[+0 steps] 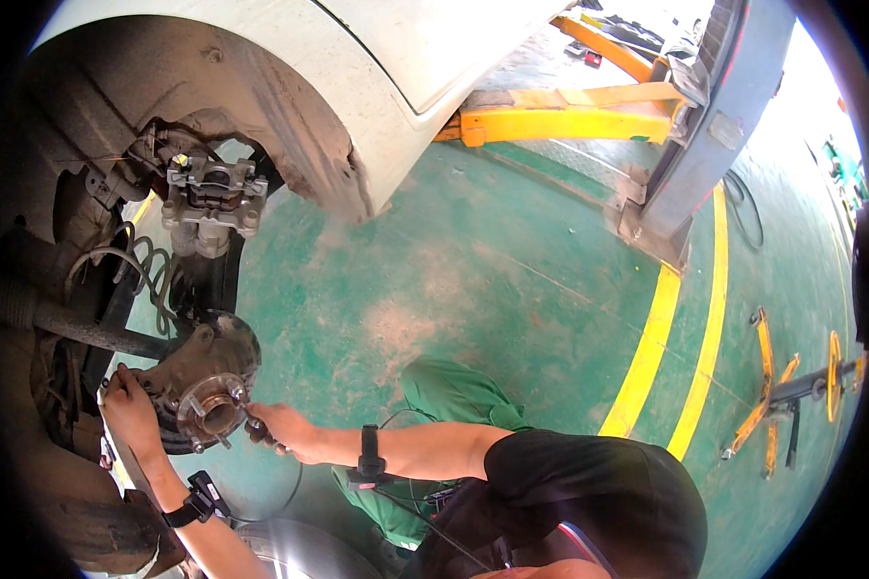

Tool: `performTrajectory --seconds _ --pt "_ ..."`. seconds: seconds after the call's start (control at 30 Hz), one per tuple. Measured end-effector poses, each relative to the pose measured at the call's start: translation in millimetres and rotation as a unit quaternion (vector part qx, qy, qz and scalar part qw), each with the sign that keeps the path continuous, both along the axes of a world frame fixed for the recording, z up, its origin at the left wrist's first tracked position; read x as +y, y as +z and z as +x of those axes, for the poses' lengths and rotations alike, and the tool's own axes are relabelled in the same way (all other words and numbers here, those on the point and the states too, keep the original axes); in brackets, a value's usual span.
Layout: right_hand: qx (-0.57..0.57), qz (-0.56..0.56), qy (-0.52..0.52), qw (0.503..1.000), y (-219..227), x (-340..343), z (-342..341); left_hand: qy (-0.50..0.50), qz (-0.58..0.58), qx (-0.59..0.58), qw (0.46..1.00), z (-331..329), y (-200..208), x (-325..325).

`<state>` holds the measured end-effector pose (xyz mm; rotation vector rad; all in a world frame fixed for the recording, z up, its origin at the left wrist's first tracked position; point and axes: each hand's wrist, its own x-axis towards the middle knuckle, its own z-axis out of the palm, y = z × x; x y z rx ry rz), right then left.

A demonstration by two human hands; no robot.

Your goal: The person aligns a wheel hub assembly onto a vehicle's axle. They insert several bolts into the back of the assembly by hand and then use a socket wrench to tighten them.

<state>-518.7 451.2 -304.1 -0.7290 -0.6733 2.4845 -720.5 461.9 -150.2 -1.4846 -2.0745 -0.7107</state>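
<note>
A bare wheel hub (212, 407) with several studs stands on the dirty steering knuckle (185, 367) inside the car's wheel arch. At the hub's left, my left hand (131, 410) is closed, fingers curled beside a thin pale edge; what they grip cannot be made out. From the right, my right hand (282, 430) reaches the hub's rim. Its fingers are closed around a small dark thing at a stud, too hidden to name. Above the hub hangs a brake caliper (214, 196), apart from both hands. A drive shaft (106, 333) runs into the knuckle from the left.
The white car body (386, 48) overhangs the work. A yellow lift arm (570, 114) joins a grey lift post (710, 125) at upper right. A coil of hose (154, 275) hangs behind the knuckle. A wheel (304, 550) lies below; a yellow-legged stand (768, 396) is far right.
</note>
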Motion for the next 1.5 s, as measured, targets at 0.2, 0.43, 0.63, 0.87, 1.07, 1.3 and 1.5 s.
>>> performTrajectory --seconds 0.2,0.43,0.63,0.87,1.07,1.3,1.5 --pt "-0.008 0.007 -0.006 1.0 -5.7 -0.8 -2.5 -0.009 0.015 0.0 1.0 0.1 -1.1 1.3" --pt "-0.018 -0.001 -0.021 1.0 -4.2 1.4 -1.1 -0.001 0.006 -0.008 1.0 2.1 -0.4 1.7" --pt "-0.042 0.043 -0.005 0.998 -3.7 5.7 6.4 -0.008 -0.001 -0.019 1.0 5.6 3.6 1.9" --pt "-0.01 0.055 -0.022 0.998 34.5 9.1 20.8 -0.001 0.009 -0.032 0.999 1.0 -1.1 2.2" --pt "0.031 0.007 -0.049 0.998 24.8 16.2 14.7 -0.007 0.006 -0.019 1.0 2.8 0.7 3.2" --pt "-0.008 0.069 -0.061 0.996 31.9 30.8 19.1 -0.011 0.011 -0.033 0.999 3.7 0.4 2.4" --pt "-0.003 0.036 -0.05 0.998 28.5 29.0 19.5 0.009 -0.005 -0.03 1.0 2.5 0.4 1.0"
